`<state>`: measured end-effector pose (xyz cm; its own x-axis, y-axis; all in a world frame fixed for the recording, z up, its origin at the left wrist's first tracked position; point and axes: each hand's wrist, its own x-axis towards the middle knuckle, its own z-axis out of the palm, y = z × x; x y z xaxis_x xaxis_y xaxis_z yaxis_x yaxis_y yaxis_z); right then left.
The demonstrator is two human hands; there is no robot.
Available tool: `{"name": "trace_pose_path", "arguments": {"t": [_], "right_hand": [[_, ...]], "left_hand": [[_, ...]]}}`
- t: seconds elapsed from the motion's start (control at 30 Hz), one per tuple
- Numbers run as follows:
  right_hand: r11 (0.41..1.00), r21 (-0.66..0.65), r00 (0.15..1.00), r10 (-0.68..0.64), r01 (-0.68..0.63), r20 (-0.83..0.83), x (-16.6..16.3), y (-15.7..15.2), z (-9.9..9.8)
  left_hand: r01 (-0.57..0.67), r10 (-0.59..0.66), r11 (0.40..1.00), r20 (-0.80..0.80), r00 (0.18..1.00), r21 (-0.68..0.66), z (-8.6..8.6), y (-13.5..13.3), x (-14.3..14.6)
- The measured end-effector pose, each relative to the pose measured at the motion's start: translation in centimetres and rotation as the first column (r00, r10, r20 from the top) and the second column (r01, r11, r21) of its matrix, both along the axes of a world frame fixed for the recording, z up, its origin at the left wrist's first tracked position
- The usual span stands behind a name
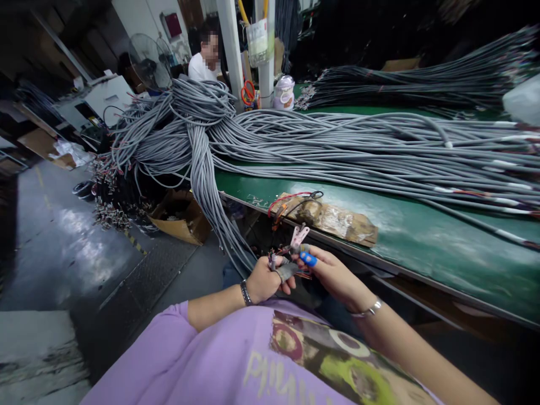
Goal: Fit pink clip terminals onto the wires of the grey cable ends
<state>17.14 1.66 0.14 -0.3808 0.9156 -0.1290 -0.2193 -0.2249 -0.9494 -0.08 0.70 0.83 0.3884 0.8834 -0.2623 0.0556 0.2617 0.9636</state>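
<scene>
Close to the table's front edge, my left hand (270,278) is closed around the end of a grey cable, where thin coloured wires (304,275) stick out. Grey wrapping covers some of its fingers. My right hand (327,270), with blue tape on one finger, pinches at the same spot; what lies between its fingertips is too small to make out. A pale pink forked piece, like a clip (298,236), stands right above the fingertips; I cannot tell whether it is held. The hanging grey cables (206,185) run down beside my left hand.
Long grey cables (337,140) lie across the green table (405,225). A wooden block (350,225) with red and black leads sits on the front edge. Black cables (405,84) lie behind. A cardboard box (181,222) stands below at left; a person (205,64) is behind.
</scene>
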Motion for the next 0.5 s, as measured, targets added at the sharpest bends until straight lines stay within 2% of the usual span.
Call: {"name": "trace_pose_path", "arguments": {"t": [0.1,0.2,0.27,0.37,0.5], "right_hand": [[0.991,-0.062,0.992,0.118,-0.121,-0.054,-0.4,0.4,1.1],[0.991,-0.104,0.994,0.083,-0.090,-0.065,-1.0,0.3,1.5],[0.994,-0.107,0.999,0.018,-0.021,-0.035,-1.4,0.2,1.3],[0.983,-0.108,0.988,-0.146,0.150,0.045,-1.8,0.0,0.8],[0.915,-0.164,0.929,-0.370,0.369,0.029,-1.4,0.3,0.0]], "left_hand": [[0.034,-0.034,0.999,-0.005,0.999,-0.006,0.1,-0.1,-0.1],[0.048,-0.048,0.998,0.002,0.999,-0.042,0.2,-0.1,-0.3],[0.066,-0.066,0.995,-0.002,0.998,-0.078,0.3,-0.1,-0.3],[0.078,-0.080,0.991,-0.007,0.997,-0.107,0.5,0.0,-0.2],[0.053,-0.053,0.995,0.001,0.999,-0.089,0.4,0.1,-0.1]]}}
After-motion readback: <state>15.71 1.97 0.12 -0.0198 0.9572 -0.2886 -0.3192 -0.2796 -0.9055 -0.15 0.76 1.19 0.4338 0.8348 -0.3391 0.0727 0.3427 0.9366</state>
